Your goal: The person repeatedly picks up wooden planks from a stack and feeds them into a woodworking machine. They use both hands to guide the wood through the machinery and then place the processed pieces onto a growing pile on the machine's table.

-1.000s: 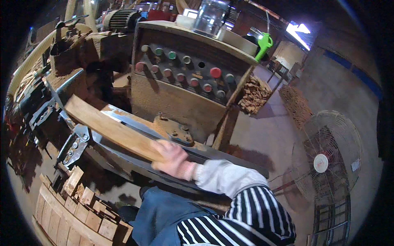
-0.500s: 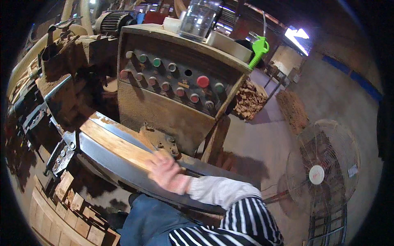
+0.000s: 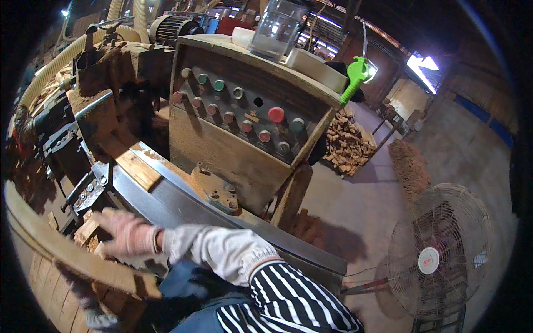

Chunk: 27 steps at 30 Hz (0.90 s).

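Head cam = L one of 2 wide fisheyes worn side by side on the person's head; looks fwd & steeply down, v. wide FOV. Closest to lens: striped sleeve [image 3: 297,286], coming in from lower edge, w/ R hand [image 3: 130,234] at lower L, also near. Control cabinet [image 3: 227,145] = mid-dist., upper ctr., seen from slightly above; metal machine bed [image 3: 166,202] runs diag. below it, upper L to lower R. Fan [image 3: 428,260] at R, farther off; bright opening [image 3: 423,72], upper R, = far bkgd. Edges bow twd. the dark round rim.
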{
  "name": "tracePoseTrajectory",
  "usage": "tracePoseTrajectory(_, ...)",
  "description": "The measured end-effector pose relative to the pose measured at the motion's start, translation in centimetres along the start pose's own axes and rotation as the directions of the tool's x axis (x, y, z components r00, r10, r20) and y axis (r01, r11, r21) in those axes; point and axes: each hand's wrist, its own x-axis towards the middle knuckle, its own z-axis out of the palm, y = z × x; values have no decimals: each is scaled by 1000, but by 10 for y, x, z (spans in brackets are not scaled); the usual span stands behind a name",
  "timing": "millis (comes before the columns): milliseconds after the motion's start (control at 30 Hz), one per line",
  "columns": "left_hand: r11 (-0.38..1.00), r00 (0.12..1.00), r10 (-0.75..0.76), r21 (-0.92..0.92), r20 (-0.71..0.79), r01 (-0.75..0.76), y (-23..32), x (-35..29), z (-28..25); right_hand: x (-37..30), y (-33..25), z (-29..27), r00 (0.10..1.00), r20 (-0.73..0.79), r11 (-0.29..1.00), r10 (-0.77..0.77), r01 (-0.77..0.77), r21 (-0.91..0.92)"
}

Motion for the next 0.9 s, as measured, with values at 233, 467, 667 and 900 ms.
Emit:
tracePoseTrajectory(233, 786, 895, 100, -586, 434, 196, -21, 42, 58, -163, -24, -70, 976, -173, 985, 130, -148, -94)
tracePoseTrajectory(467, 577, 845, 475, 812, -246, -88, -73, 107, -130, -365, -14, -118, 774, -300, 636, 558, -630, -445)
tracePoseTrajectory(667, 121, 841, 59, 840, -539, 529, -87, 62, -283, -347, 47, -77, 900, -434, 638, 25, -349, -686)
tracePoseTrajectory(900, -97, 769, 420, 819, -482, 566, -97, 18, -341, -175, 45, -33, 841, -531, 753, -104, -282, -595)
